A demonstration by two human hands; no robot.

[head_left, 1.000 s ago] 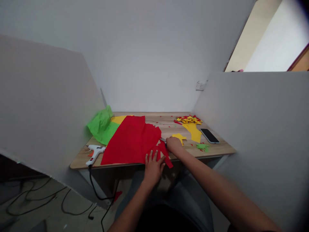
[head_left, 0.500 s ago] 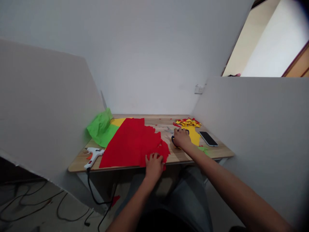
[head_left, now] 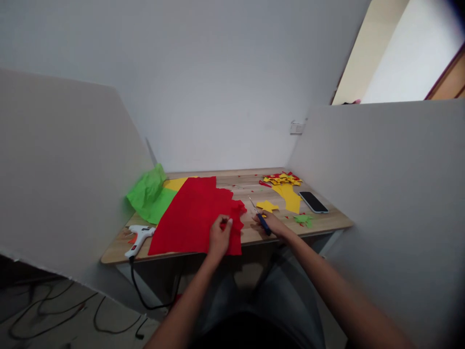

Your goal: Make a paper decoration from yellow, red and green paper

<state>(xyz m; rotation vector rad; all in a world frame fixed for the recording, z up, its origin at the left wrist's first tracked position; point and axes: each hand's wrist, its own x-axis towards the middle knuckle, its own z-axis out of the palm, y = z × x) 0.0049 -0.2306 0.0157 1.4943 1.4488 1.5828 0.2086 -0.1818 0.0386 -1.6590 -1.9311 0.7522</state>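
My right hand (head_left: 275, 226) grips a pair of scissors (head_left: 262, 220) by dark handles, the blades pointing up and to the left over the bare wood. With thumb and fingers pinched, my left hand (head_left: 218, 238) holds a small red cut-out (head_left: 237, 207) over the large red sheet (head_left: 185, 218). Whether the cut-out is paper or felt, I cannot tell. The sheet's right edge is jagged from cuts. Just beyond the scissors lies a yellow cut-out (head_left: 267, 206).
A white glue gun (head_left: 139, 237) lies at the table's left edge, its cord hanging down. Behind it sits crumpled green material (head_left: 148, 191). On the right are a pile of cut-outs (head_left: 282, 178), a yellow strip (head_left: 291, 199), green scraps (head_left: 303, 220) and a phone (head_left: 313, 202).
My right hand has lifted the scissors off the table and drawn them nearer. My left hand has gone from lying on the red pieces to pinching a red cut-out.
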